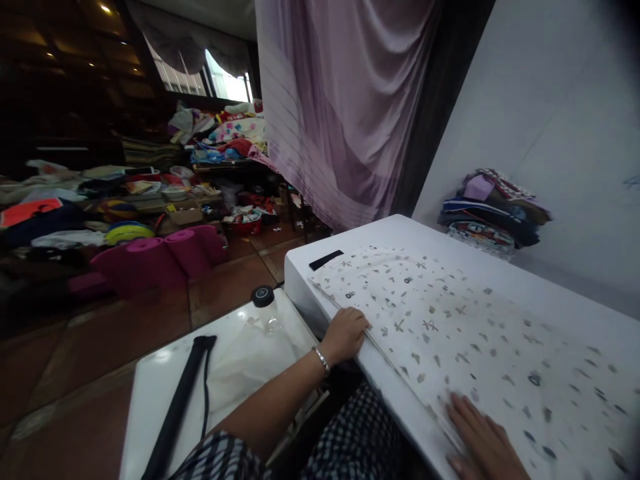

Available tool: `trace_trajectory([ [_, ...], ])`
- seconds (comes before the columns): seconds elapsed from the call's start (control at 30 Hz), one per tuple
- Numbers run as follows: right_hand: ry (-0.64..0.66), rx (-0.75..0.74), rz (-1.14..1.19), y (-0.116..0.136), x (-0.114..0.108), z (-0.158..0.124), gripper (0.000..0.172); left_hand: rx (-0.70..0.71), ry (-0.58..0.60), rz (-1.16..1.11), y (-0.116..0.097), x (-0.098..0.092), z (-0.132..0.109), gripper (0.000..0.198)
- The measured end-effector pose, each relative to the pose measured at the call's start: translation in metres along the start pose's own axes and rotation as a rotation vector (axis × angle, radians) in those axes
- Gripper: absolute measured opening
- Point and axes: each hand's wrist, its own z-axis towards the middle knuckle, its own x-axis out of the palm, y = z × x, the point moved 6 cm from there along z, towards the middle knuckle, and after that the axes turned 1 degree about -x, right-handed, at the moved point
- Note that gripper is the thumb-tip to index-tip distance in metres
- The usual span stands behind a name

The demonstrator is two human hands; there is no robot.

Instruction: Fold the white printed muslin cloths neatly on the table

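Note:
A white fabric printed with small grey and brown motifs lies spread on a white-covered table. At its near edge, my left hand is closed with bent fingers on the fabric's border; the thumb is hidden. My right hand rests flat on the cloth farther right along that edge, fingers stretched out and slightly blurred. Near the far left corner of the fabric lies a short black strip.
Left of me, a white side table holds a long black rolled item and a clear bottle with a black lid. Folded clothes are stacked by the wall. Pink rolls and clothing piles stand beyond, beside a purple curtain.

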Motion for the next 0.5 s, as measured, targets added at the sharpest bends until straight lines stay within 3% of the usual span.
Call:
trace_trajectory([
  [0.17,0.051,-0.008,0.052,0.011,0.009,0.036,0.074,-0.158,-0.096,-0.081,0.043,-0.019,-0.001,0.017],
  [0.3,-0.017,-0.101,0.03,0.018,0.03,0.043,0.075,-0.285,-0.232,-0.033,0.081,-0.041,0.011,0.016],
  [0.4,-0.072,-0.158,-0.074,0.018,0.042,0.042,0.079,-0.331,-0.25,0.06,0.101,-0.053,0.038,0.018],
  [0.5,-0.051,-0.172,-0.11,0.015,0.053,0.039,0.08,-0.391,-0.144,0.146,0.115,-0.055,0.079,0.026],
])
